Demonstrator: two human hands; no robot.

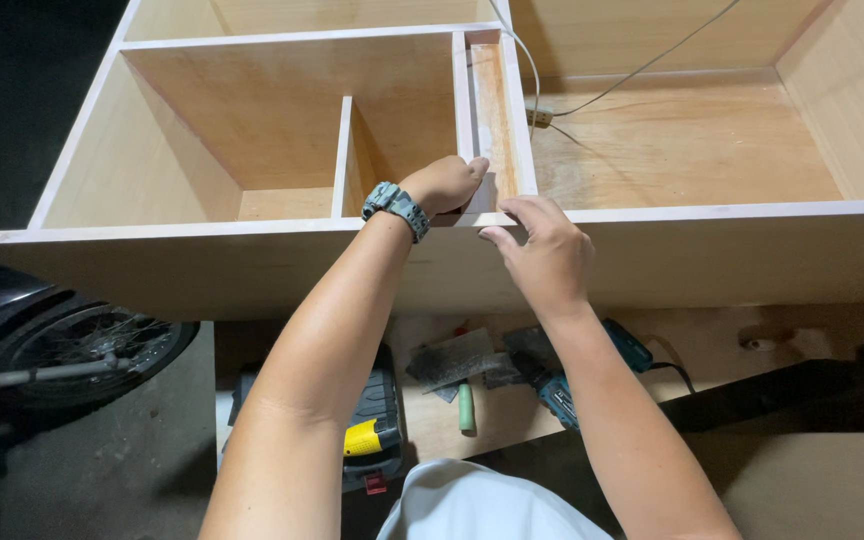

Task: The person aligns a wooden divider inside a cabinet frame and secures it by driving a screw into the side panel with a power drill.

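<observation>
Dim workshop floor below; pinching thin, stiff, light divider panel (479, 120) mid-frame, left hand (444, 185) closed on it, right hand (544, 250) half-open steadying cabinet edge (712, 212).

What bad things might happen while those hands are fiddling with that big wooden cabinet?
The left hand reaches into a narrow slot of the cabinet, so fingers might get pinched or pick up a splinter from the raw plywood edge where the right hand presses. The grey cable trailing across the open compartment could snag. The power tool and green tube on the board below could be kicked.
</observation>
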